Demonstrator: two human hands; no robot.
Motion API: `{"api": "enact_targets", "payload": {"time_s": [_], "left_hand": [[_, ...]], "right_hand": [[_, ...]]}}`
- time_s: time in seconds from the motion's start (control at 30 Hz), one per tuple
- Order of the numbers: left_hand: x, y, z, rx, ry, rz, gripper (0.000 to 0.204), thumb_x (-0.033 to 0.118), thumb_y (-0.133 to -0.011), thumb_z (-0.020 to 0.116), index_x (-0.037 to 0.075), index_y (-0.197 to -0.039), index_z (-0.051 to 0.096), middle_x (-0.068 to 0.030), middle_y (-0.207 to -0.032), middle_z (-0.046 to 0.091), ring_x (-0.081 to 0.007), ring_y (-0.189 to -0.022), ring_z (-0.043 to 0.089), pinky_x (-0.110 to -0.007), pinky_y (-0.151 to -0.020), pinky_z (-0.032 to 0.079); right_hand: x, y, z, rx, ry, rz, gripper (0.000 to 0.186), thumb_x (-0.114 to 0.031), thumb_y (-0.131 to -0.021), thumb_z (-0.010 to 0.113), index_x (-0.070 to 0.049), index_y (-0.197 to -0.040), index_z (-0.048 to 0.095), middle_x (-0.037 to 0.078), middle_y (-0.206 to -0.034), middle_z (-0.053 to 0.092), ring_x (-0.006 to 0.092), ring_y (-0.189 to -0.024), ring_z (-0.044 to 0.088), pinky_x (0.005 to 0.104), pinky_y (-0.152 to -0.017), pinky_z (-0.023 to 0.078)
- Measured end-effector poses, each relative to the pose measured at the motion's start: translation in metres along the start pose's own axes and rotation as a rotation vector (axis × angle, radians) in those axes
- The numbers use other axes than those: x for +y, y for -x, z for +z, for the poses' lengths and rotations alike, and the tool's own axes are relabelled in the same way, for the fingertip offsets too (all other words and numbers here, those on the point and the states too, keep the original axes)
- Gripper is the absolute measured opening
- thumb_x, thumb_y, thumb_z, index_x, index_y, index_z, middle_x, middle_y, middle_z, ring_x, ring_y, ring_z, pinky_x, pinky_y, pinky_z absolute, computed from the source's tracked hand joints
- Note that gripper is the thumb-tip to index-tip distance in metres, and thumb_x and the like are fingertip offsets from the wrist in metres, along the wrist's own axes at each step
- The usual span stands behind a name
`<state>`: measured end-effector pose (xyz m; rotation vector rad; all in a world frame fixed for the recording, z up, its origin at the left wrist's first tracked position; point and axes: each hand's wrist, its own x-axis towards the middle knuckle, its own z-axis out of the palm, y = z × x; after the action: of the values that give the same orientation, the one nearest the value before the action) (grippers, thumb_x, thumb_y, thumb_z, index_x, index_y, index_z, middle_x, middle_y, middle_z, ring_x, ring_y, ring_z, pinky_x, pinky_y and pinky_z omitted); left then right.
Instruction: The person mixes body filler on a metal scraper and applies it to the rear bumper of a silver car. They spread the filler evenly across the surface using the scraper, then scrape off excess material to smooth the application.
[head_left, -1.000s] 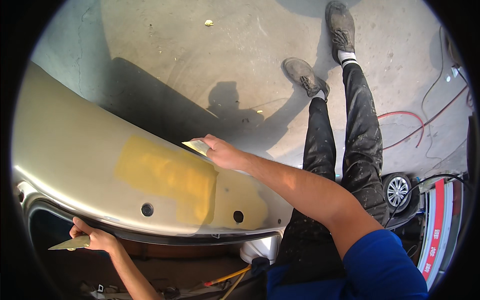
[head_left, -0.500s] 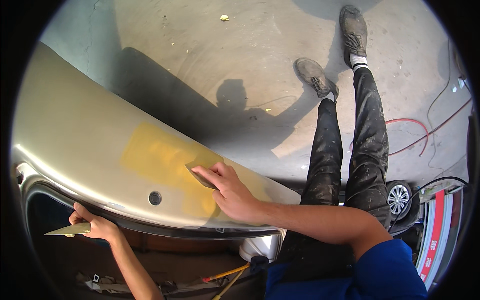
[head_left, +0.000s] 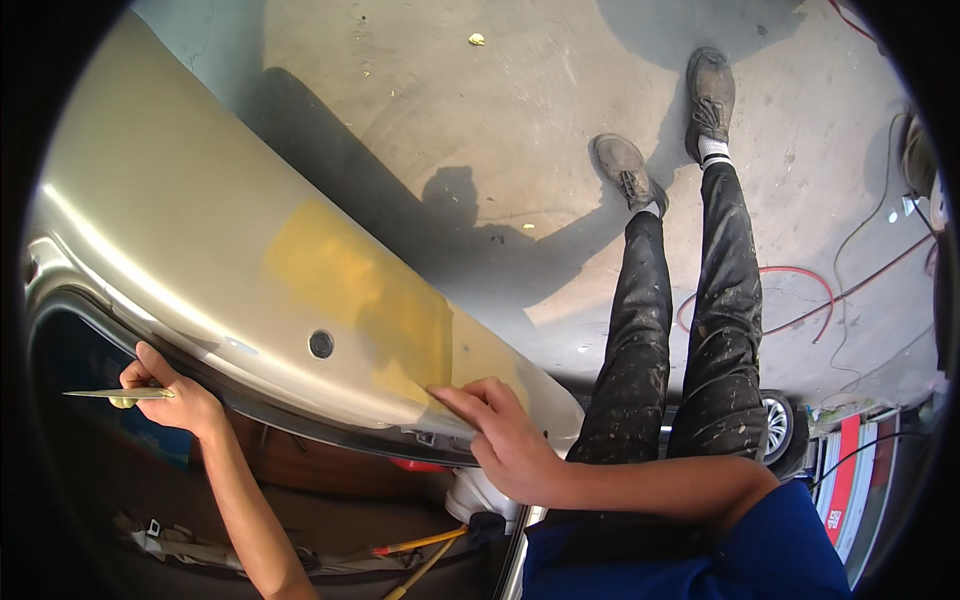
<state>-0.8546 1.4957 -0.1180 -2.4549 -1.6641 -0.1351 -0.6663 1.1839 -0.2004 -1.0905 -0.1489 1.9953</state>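
Note:
A beige car body panel (head_left: 190,190) slants across the left, with a smooth patch of yellow filler (head_left: 350,275) on it. My right hand (head_left: 515,450) is closed on a thin putty spreader (head_left: 436,392), mostly hidden behind the fingers. Its tip meets the panel at the patch's lower right corner. Over the dark opening below the panel, my left hand (head_left: 185,395) is closed around a flat putty knife (head_left: 105,393), seen nearly edge-on. A little yellow-green putty shows under its blade, by the fingers.
A round dark lock hole (head_left: 321,344) sits below the patch. Inside the opening lie two long yellow-orange handles (head_left: 430,542). A red hose (head_left: 825,300) curls on the concrete floor (head_left: 560,90) right of my legs. A wheel (head_left: 775,425) stands at lower right.
My right hand has drawn the spreader down and rightward, from the patch's middle to its lower right corner. The left hand's knife now appears flatter, more edge-on. The view has shifted slightly.

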Motion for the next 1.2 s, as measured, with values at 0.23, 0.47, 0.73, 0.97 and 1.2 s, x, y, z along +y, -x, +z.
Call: {"api": "enact_targets", "payload": {"time_s": [0.23,0.47,0.73,0.97,1.2], "left_hand": [[0.008,0.015,0.026,0.056,0.141,0.009,0.018,0.014,-0.088,0.063,-0.001,-0.087,0.054,-0.0038,-0.085,0.052,-0.0158,-0.075,0.049,-0.026,-0.069,0.041],[-0.003,0.044,-0.028,-0.051,0.111,-0.066,0.025,0.000,-0.076,0.060,-0.002,-0.100,0.054,-0.0101,-0.093,0.056,-0.0266,-0.088,0.053,-0.033,-0.080,0.043],[0.184,0.121,-0.052,-0.587,1.351,-0.564,0.032,0.001,-0.081,0.063,0.000,-0.110,0.050,-0.0041,-0.095,0.058,-0.0106,-0.083,0.054,-0.024,-0.073,0.046],[0.240,0.194,-0.069,-0.620,1.527,-0.563,0.024,0.007,-0.087,0.062,-0.001,-0.108,0.053,-0.0029,-0.100,0.059,-0.0073,-0.088,0.054,-0.023,-0.076,0.046],[0.255,0.231,-0.091,-0.619,1.474,-0.546,0.023,0.007,-0.087,0.062,-0.001,-0.108,0.054,-0.0015,-0.098,0.061,-0.0057,-0.087,0.054,-0.022,-0.074,0.046]], "right_hand": [[0.037,-0.017,-0.068,0.219,0.160,-0.045,0.055,0.010,-0.076,0.038,-0.003,-0.130,0.044,0.013,-0.101,0.044,0.0248,-0.094,0.046,0.0298,-0.086,0.039],[-0.008,0.027,-0.072,0.245,0.265,-0.250,0.052,0.006,-0.077,0.039,0.002,-0.128,0.045,0.011,-0.111,0.048,0.0192,-0.107,0.048,0.0278,-0.094,0.037],[-0.080,0.075,-0.103,0.470,0.227,-0.492,0.042,0.001,-0.082,0.043,0.001,-0.123,0.049,0.004,-0.107,0.054,0.0128,-0.099,0.051,0.0266,-0.088,0.041],[-0.116,0.122,-0.079,0.493,0.982,-0.971,0.050,0.013,-0.071,0.050,-0.006,-0.116,0.061,0.010,-0.103,0.054,0.0246,-0.090,0.052,0.0313,-0.078,0.044],[-0.112,0.125,-0.069,0.441,1.358,-1.241,0.052,0.000,-0.063,0.063,-0.012,-0.114,0.063,0.002,-0.104,0.058,0.0238,-0.088,0.050,0.0351,-0.078,0.043]]}}
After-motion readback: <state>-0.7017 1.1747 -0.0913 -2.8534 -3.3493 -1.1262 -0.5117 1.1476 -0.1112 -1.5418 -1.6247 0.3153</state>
